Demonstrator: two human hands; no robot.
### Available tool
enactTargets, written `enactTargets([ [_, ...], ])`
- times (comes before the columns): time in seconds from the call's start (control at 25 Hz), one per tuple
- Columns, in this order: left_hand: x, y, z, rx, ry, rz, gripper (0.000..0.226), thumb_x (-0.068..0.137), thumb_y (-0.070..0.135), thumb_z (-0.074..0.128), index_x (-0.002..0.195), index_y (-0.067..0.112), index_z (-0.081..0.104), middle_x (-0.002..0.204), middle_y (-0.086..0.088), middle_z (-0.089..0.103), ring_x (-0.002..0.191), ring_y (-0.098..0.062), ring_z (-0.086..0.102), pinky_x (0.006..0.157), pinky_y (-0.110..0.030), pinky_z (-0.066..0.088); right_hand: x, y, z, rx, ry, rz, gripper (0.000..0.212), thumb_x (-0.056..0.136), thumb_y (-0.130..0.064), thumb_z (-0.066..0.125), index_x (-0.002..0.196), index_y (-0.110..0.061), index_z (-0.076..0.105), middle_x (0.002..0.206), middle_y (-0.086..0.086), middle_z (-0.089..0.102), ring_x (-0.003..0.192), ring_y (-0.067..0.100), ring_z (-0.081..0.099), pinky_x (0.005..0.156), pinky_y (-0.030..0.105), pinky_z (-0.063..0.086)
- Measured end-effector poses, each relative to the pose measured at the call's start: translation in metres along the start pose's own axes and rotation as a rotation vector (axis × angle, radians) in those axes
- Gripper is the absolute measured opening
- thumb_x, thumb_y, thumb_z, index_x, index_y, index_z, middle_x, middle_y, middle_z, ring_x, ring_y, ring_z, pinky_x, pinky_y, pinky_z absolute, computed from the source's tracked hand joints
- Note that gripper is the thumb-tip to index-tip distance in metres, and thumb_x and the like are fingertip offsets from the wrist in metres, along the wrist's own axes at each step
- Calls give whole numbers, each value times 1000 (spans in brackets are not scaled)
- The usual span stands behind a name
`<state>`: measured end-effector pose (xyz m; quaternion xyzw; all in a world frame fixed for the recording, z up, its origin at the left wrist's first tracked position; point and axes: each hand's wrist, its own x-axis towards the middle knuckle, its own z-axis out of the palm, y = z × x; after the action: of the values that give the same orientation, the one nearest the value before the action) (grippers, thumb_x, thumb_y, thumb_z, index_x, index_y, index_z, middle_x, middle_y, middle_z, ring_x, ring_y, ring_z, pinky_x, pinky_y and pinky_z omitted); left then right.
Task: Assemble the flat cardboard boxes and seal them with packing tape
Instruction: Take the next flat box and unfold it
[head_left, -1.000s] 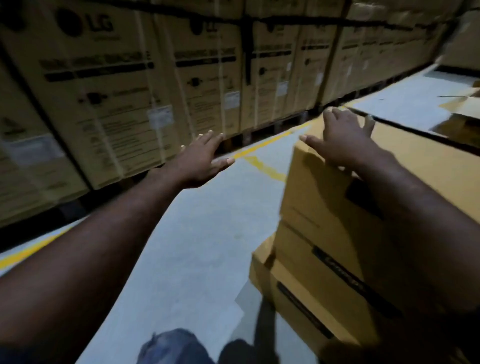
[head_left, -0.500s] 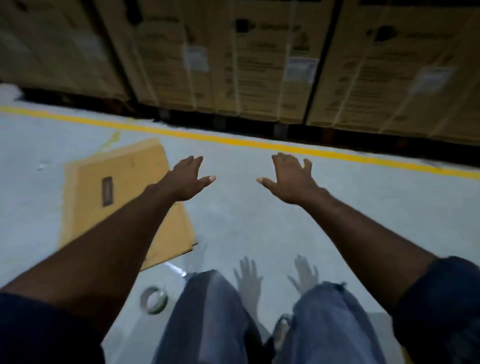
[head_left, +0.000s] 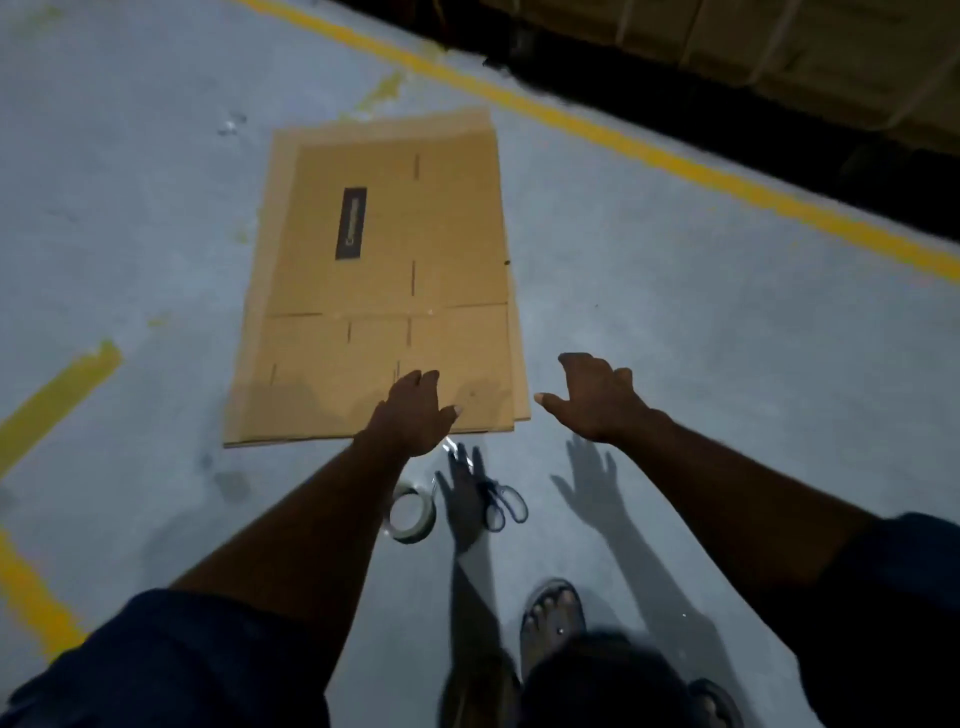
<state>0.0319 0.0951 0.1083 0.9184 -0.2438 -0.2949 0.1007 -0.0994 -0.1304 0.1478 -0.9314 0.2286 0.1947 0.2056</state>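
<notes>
Flat corrugated cardboard (head_left: 379, 280), round tape roll (head_left: 412, 514)

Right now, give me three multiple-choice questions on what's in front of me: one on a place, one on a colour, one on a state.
1. Where is the tape roll?
A) On top of the cardboard
B) On the floor, beside the scissors
C) On a shelf

2. What colour are the painted lines on the floor?
A) White
B) Red
C) Yellow

3. What state is the flat cardboard in?
A) Lying flat on the floor, not yet folded up
B) Standing as an open box
C) Closed and taped

Answers:
1. B: the tape roll lies on the grey floor just left of the scissors, nearer the person than the cardboard.
2. C: every painted line in view is yellow.
3. A: the flat cardboard lies level, its creases and slots showing.
</notes>
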Motion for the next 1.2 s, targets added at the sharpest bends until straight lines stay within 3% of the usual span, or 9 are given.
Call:
enactTargets([
  [0.24, 70, -33, 92, -112, 6, -81, 65, 98, 35, 58, 149, 3, 33, 150, -21, 37, 140, -37, 34, 110, -47, 36, 90, -3, 101, 133, -144, -34, 64, 97, -47, 59, 142, -5, 41, 146, 17, 46, 133, 34, 45, 108, 44, 39],
  [0.4, 109, -35, 123, -119, 37, -148, 61, 98, 32, 58, 148, 6, 33, 151, -18, 33, 143, -34, 30, 112, -48, 34, 135, -1, 143, 213, -178, -50, 54, 93, -40, 67, 129, -2, 51, 127, 18, 57, 116, 33, 55, 82, 30, 40],
  [0.48, 126, -38, 132, -99, 39, -157, 68, 95, 32, 63, 149, 6, 29, 155, -18, 26, 145, -34, 25, 114, -49, 33, 154, -3, 159, 257, -205, -24, 52, 92, -36, 70, 127, -1, 52, 121, 12, 57, 112, 27, 55, 77, 25, 34],
  [0.56, 138, -44, 142, -83, 7, -170, 76, 93, 34, 66, 151, 7, 25, 160, -18, 17, 147, -35, 20, 114, -53, 33, 171, -5, 175, 326, -243, 31, 58, 90, -36, 73, 130, -1, 50, 122, 7, 54, 114, 22, 52, 81, 25, 39],
  [0.72, 150, -50, 163, -20, -81, -204, 103, 86, 45, 72, 157, 12, 5, 166, -14, -10, 152, -38, -2, 118, -60, 25, 188, -13, 195, 450, -156, 271, 83, 81, -45, 78, 142, -4, 39, 140, 17, 40, 128, 33, 46, 103, 41, 47],
  [0.8, 152, -47, 173, 21, -87, -215, 118, 80, 52, 76, 158, 12, -3, 164, -14, -19, 151, -40, -9, 116, -62, 18, 194, -13, 197, 545, -120, 398, 86, 75, -47, 80, 142, -8, 41, 139, 15, 41, 125, 31, 48, 102, 45, 50],
  [0.92, 152, -41, 181, 34, -67, -218, 127, 75, 50, 82, 158, 13, -8, 164, -15, -20, 151, -40, -11, 116, -65, 15, 201, -7, 200, 797, -102, 474, 88, 56, -56, 79, 130, -15, 55, 127, 7, 57, 112, 25, 59, 86, 38, 58],
  [1.04, 150, -38, 179, 38, -32, -158, 126, 76, 50, 80, 158, 12, -9, 166, -14, -12, 152, -37, -4, 117, -63, 18, 196, -17, 196, 993, -161, 389, 52, 90, -35, 70, 134, -14, 55, 122, 5, 63, 106, 24, 62, 71, 28, 52],
  [1.2, 149, -47, 163, 1, 17, -91, 105, 89, 42, 69, 158, 11, -4, 166, -15, 1, 153, -35, 7, 117, -57, 28, 190, -31, 191, 1115, -167, 322, 39, 101, -26, 56, 137, -17, 49, 126, 6, 62, 110, 26, 61, 91, 42, 55],
])
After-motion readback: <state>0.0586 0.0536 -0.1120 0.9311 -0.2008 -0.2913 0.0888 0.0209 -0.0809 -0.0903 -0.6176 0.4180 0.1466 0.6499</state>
